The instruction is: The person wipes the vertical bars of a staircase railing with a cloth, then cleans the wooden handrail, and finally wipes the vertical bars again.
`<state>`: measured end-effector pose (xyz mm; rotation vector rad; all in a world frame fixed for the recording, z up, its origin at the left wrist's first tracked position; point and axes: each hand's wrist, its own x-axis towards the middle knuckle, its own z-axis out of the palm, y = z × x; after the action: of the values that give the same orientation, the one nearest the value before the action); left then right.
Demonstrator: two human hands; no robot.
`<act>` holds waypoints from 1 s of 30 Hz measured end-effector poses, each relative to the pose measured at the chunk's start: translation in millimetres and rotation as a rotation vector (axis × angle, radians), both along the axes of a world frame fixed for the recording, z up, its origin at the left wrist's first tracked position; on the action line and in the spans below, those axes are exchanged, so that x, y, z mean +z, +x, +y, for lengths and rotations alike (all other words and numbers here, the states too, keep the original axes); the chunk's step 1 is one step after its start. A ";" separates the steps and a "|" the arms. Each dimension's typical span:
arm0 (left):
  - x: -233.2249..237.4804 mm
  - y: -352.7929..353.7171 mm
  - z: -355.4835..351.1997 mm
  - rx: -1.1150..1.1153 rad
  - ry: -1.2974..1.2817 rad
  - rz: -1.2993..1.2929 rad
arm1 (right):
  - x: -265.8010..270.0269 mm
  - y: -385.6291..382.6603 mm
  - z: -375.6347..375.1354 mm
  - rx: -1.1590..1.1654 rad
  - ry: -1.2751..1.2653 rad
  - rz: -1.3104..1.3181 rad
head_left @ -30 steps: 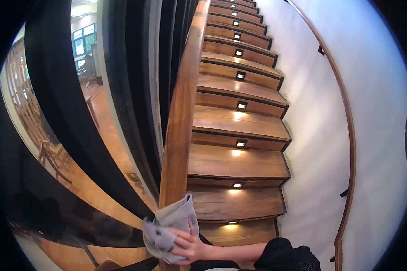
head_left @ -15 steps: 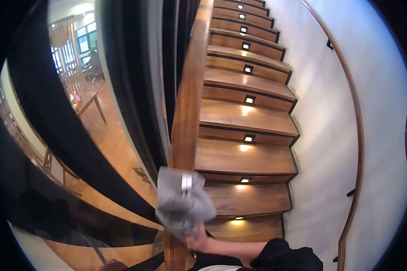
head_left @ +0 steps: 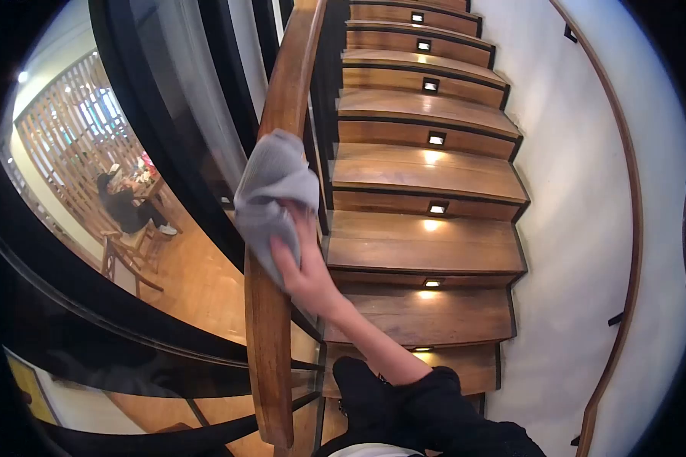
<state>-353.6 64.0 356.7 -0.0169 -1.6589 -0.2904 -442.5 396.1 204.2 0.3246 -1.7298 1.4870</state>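
A grey cloth (head_left: 274, 190) lies bunched over the top of the wooden banister (head_left: 270, 343) left of the stairs. My right hand (head_left: 305, 274) presses on the lower right part of this cloth, its thumb and fingers closed on the fabric. Some fingertips are hidden in the folds. The bare forearm reaches in from a black sleeve at the lower right. My left hand is out of view.
Wooden stairs (head_left: 427, 244) with small lit step lights rise ahead. A thinner wooden handrail (head_left: 631, 228) runs along the white wall (head_left: 564, 228) on the right. Beyond dark railing bars, a seated person (head_left: 129, 206) is at a table, near a wooden chair (head_left: 122, 263).
My right hand and the cloth have moved up and forward along the banister. The camera view has shifted, bringing the seated person into clearer view on the left.
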 end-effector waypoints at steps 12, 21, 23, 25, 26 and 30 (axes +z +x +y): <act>22.2 27.2 -18.6 0.192 -0.107 0.102 | -116.6 107.2 -90.8 0.233 -0.113 -0.226; 40.4 33.0 -6.2 0.019 0.153 0.017 | -53.4 70.2 -51.4 0.440 -0.335 -0.433; 58.4 25.0 32.1 -0.244 0.254 0.033 | -25.0 31.1 -25.8 0.309 -0.248 -0.397; 66.5 22.0 49.2 -0.232 0.283 0.039 | 11.2 -6.2 -1.4 0.215 -0.242 -0.327; 67.3 22.4 50.4 -0.235 0.280 0.040 | 30.7 -20.7 12.3 0.055 -0.060 -0.348; 62.8 24.3 57.2 -0.219 0.340 0.051 | 127.4 -95.8 79.9 -0.072 -0.022 -0.245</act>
<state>-329.2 121.2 419.5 0.0494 -1.5405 -0.7302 -538.3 476.0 331.6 0.0691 -1.8938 1.5429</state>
